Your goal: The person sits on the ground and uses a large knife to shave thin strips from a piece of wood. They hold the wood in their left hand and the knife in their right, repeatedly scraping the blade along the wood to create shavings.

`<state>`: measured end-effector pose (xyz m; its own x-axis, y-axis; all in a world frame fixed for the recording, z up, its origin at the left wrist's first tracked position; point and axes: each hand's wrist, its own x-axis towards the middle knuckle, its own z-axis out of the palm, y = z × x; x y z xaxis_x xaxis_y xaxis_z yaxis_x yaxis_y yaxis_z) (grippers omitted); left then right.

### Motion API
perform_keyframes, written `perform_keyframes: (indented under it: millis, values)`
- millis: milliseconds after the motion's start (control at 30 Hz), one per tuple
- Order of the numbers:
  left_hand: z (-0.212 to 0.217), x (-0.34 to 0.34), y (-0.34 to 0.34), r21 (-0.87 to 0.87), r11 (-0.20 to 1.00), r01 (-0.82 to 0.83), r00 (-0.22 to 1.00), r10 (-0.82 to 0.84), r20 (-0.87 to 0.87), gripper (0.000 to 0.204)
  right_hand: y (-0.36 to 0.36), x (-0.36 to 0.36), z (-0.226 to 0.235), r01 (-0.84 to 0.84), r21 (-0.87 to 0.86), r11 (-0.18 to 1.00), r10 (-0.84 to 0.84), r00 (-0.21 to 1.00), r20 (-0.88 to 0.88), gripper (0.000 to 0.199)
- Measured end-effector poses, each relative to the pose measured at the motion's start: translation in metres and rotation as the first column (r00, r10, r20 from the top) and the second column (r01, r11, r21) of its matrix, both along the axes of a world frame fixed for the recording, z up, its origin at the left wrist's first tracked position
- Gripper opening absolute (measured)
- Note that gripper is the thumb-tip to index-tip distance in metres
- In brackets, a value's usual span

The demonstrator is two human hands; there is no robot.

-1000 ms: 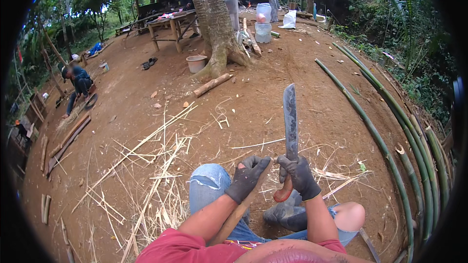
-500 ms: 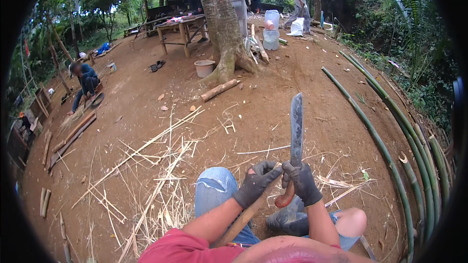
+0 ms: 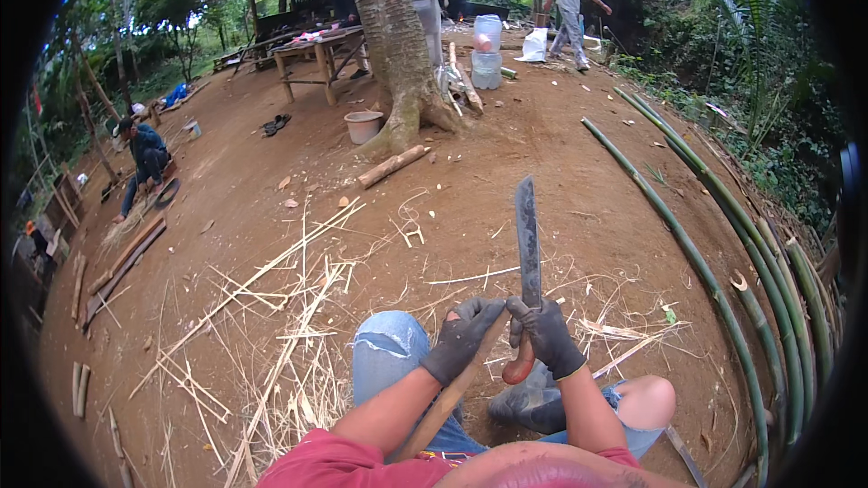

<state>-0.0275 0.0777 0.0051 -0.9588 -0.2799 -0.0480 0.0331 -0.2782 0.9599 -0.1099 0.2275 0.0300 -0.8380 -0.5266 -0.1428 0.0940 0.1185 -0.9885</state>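
Observation:
My right hand, in a dark glove, is closed round a machete just where blade meets handle. The long dark blade points up and away from me, and the curved red-brown handle shows below the fist. My left hand, also gloved and with a bare thumb tip, grips the upper end of a long tan piece of wood or bamboo. This piece slants from my lap up to my fingers, its lower end hidden by my arm and shirt. Both hands nearly touch above my knees.
Pale split strips and shavings litter the ground to my left. Green bamboo poles lie along the right. Ahead are a short log, a tree trunk and a bucket. One person squats at left, another walks at back right.
The view has shifted slightly, so the scene sits a little further left. Both hands keep their grips. The person at the back has turned and stepped away from the white sack.

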Motion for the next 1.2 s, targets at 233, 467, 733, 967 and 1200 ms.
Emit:
perform_keyframes:
  millis: [233,467,733,967,1200]
  values:
    - [-0.004,-0.007,0.000,-0.223,0.954,0.200,0.979,-0.200,0.022,0.035,-0.002,-0.043,0.008,-0.041,-0.008,0.999,0.037,0.956,-0.292,0.030]
    - [0.014,0.005,0.004,0.032,0.889,0.457,0.888,-0.458,0.033,0.033,-0.044,-0.101,0.094,-0.114,0.184,0.976,0.149,0.971,-0.189,0.027]
    - [0.013,0.013,0.003,0.281,0.803,0.526,0.845,-0.531,-0.064,0.044,0.019,-0.088,0.081,0.137,0.231,0.963,-0.005,0.870,-0.493,0.029]
    - [0.027,0.011,0.011,0.029,0.780,0.625,0.781,-0.625,-0.001,0.053,0.052,-0.074,0.097,0.272,-0.007,0.962,-0.234,0.812,-0.535,0.028]
    - [0.014,0.007,0.003,0.251,0.818,0.517,0.851,-0.522,-0.052,0.045,0.066,-0.070,0.118,0.320,-0.067,0.945,-0.293,0.739,-0.607,0.027]
